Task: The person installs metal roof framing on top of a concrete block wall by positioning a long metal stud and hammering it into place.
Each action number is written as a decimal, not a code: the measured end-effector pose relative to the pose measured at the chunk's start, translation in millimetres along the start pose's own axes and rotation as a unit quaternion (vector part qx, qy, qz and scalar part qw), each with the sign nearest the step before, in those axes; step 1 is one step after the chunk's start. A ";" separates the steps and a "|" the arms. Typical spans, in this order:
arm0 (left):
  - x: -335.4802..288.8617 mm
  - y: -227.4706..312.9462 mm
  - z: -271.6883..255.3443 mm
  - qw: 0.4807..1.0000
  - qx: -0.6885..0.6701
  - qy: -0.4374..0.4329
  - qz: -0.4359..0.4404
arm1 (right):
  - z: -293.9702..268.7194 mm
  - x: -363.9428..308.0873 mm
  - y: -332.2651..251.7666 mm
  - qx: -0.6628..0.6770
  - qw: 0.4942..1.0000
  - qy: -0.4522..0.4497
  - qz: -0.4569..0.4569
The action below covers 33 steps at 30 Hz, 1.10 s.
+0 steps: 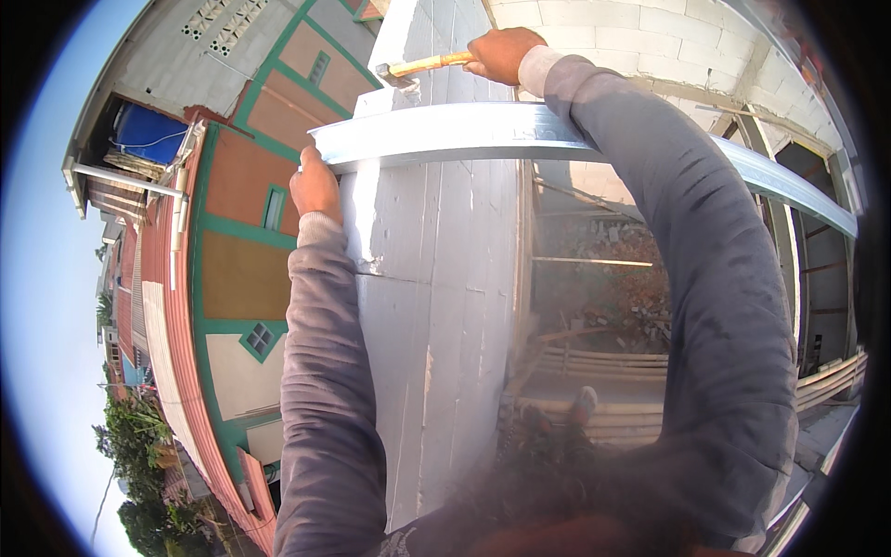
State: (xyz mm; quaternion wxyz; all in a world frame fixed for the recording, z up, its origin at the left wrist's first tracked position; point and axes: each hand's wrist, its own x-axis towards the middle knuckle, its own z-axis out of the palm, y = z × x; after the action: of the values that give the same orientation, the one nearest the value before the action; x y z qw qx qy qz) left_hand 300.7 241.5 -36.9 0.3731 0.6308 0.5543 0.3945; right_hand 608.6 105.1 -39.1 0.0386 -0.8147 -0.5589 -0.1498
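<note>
A shiny galvanised metal channel [445, 132] lies crosswise over a pale grey wall [436, 232] and runs on to the right beneath my right forearm. My left hand [317, 186] grips the channel's left end, by the wall's left edge. Beyond the channel, my right hand [504, 56] is closed round the wooden handle of a hammer [432, 64]. The hammer points left, its head low over the wall near a small raised block. Whether the head touches the wall, I cannot tell.
Right of the wall is a drop, with rubble [617, 269] below and bamboo poles [622, 408] nearer me. A white block wall [640, 42] rises at the far right. To the left stands a green-framed building [246, 176] with a red corrugated roof [172, 334].
</note>
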 end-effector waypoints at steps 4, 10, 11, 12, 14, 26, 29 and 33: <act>-0.7 0.3 -2.6 1.000 0.004 -0.008 -0.013 | -26.8 2.7 -10.5 0.069 0.997 -0.042 0.023; -5.1 5.1 0.5 1.000 -0.006 -0.022 -0.017 | -10.1 -12.0 -0.9 0.150 0.984 0.075 0.055; -8.3 8.9 1.7 0.999 -0.003 -0.036 -0.024 | 1.4 -11.2 5.7 0.116 0.991 0.042 0.052; -4.0 5.0 -1.3 1.000 0.000 -0.021 -0.010 | 4.7 -6.6 6.9 0.086 0.995 0.015 0.045; 7.6 -9.6 -4.0 1.000 0.001 0.009 0.016 | -0.7 2.4 6.2 0.063 0.997 -0.003 0.032; 4.0 -6.6 -5.0 1.000 -0.003 -0.001 0.004 | -13.8 -6.1 1.5 0.078 0.997 0.008 0.024; 0.4 -3.4 -2.7 1.000 -0.025 -0.007 -0.005 | -23.8 -13.3 -9.2 0.179 0.977 0.108 0.044; -8.1 5.5 1.2 1.000 -0.013 -0.023 -0.016 | 3.4 -18.8 -9.0 0.084 0.994 0.075 0.017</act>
State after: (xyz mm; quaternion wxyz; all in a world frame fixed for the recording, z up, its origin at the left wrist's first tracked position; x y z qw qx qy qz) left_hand 303.4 232.8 -33.0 0.4004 0.6259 0.5501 0.3811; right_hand 594.8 92.3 -48.6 0.1510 -0.8044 -0.5512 -0.1623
